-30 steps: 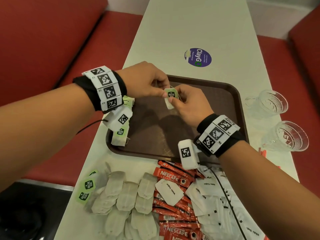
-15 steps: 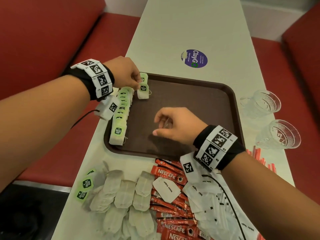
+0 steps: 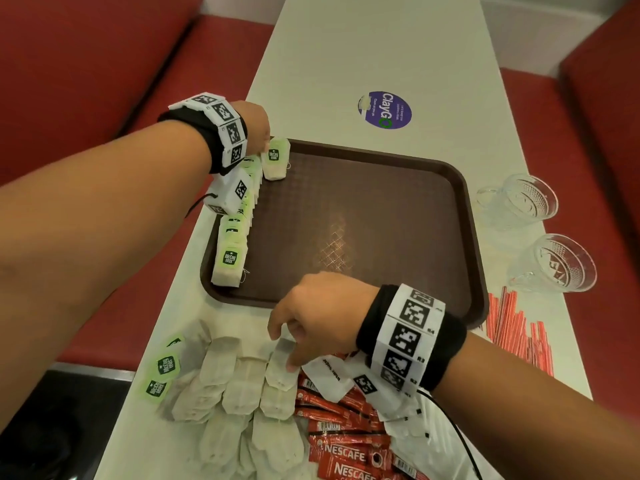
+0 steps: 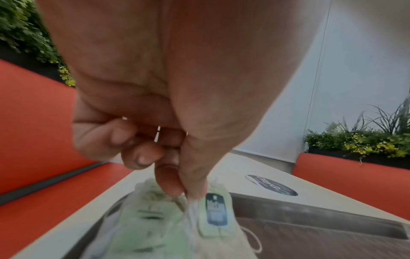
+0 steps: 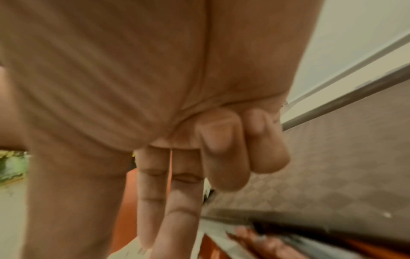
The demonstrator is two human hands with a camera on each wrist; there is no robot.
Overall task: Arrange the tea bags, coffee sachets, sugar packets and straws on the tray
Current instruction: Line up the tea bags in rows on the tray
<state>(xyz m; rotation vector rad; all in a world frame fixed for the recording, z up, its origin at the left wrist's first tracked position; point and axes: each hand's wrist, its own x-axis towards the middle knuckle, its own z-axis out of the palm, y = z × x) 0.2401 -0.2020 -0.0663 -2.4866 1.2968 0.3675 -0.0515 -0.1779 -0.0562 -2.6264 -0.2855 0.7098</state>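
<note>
At the tray's (image 3: 464, 209) far-left corner, left hand (image 3: 254, 128) pinches a tea bag (image 3: 275, 164); right hand's (image 3: 322, 306) spread fingers (image 3: 292, 355) touch the near-edge pile (image 3: 242, 379). Light, soft paper, probably best pinched at the top.

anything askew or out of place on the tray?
One thing: the far green-tagged tea bag, pinched by the left hand, sits offset toward the middle of the brown plastic tray, out of line with the row of tea bags along its left rim. Nothing spilled or damaged.
</note>
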